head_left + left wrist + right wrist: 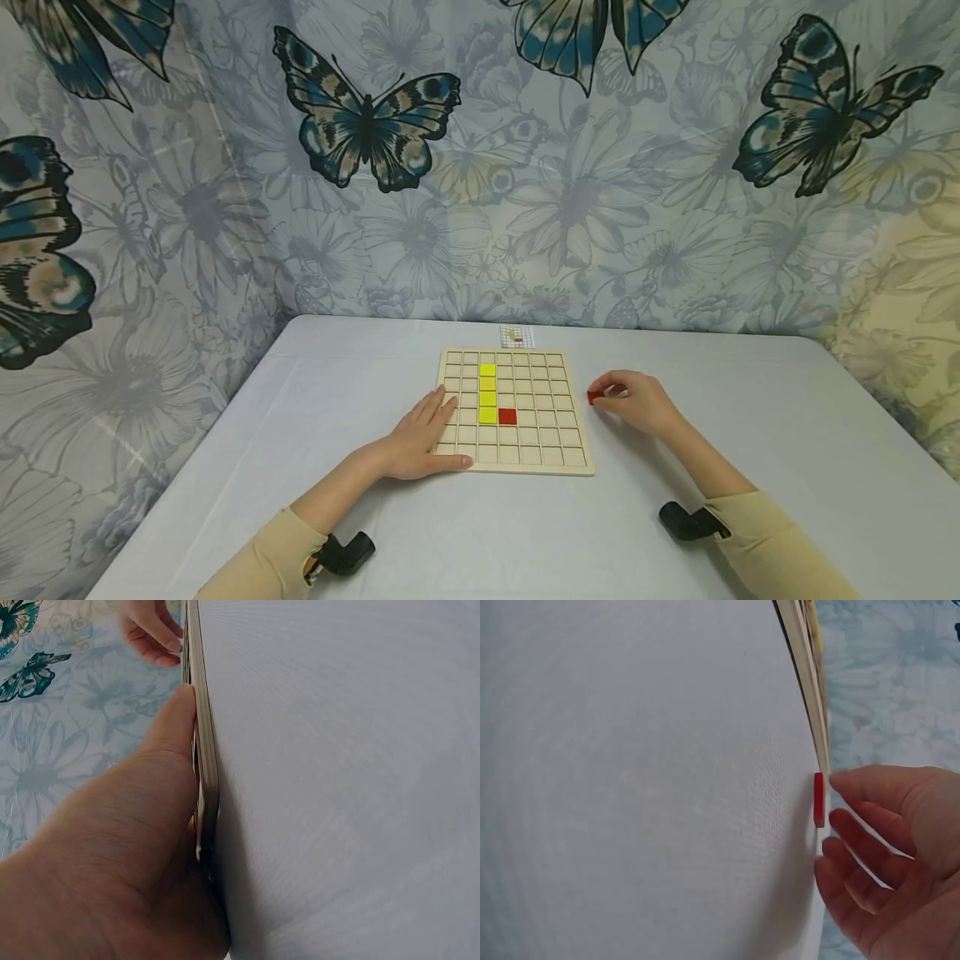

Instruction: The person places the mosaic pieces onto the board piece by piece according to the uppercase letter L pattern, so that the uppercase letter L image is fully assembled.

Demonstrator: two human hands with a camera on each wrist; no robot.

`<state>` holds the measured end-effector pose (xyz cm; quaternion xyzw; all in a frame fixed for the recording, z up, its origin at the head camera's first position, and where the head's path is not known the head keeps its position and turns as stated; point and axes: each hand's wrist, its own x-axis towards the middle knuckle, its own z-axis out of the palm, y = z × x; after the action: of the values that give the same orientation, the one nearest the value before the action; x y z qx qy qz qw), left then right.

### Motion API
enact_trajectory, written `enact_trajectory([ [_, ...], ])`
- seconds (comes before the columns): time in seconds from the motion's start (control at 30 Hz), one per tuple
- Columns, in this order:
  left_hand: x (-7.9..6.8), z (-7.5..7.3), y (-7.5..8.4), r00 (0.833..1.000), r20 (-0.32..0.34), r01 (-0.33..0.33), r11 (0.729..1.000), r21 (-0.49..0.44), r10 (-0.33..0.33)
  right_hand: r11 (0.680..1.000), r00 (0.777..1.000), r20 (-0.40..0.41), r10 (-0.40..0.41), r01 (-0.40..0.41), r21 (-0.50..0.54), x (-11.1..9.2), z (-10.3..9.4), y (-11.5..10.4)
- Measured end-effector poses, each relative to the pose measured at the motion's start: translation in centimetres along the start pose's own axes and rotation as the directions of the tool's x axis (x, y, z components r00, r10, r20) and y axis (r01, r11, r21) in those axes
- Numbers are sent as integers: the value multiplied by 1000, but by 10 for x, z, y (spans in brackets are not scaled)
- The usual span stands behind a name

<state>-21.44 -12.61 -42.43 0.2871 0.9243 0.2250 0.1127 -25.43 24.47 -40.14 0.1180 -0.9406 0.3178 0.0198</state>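
A square wooden grid board lies on the table with a column of several yellow squares and one red square in it. My left hand rests on the board's left side, fingers spread along that edge and thumb across the near corner. Right of the board, a loose red tile lies flat on the table. Around it are the bent thumb and fingertips of my right hand. In the right wrist view a thin gap shows between the tile and the thumb.
A small card printed with a coloured grid lies just behind the board. White cloth covers the table. Butterfly-patterned fabric hangs behind it. A black wrist camera sits at my left sleeve, another at the right.
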Motion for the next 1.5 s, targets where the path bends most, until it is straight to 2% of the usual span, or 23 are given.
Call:
enact_trajectory([
  [0.3,4,9,-10,1000,-27,1,1000,11,-1,1000,1000,12,-9,10,-24,1,2,5],
  [0.63,0,0,1,1000,-1,20,1000,1,-20,1000,1000,20,-9,10,-17,-1,1,4],
  [1.17,0,0,2,1000,1,24,1000,11,-24,999,1000,-12,-25,25,-36,-1,0,7],
  [1.5,0,0,1,1000,2,24,1000,11,-24,999,999,-6,36,-36,26,-1,0,3],
])
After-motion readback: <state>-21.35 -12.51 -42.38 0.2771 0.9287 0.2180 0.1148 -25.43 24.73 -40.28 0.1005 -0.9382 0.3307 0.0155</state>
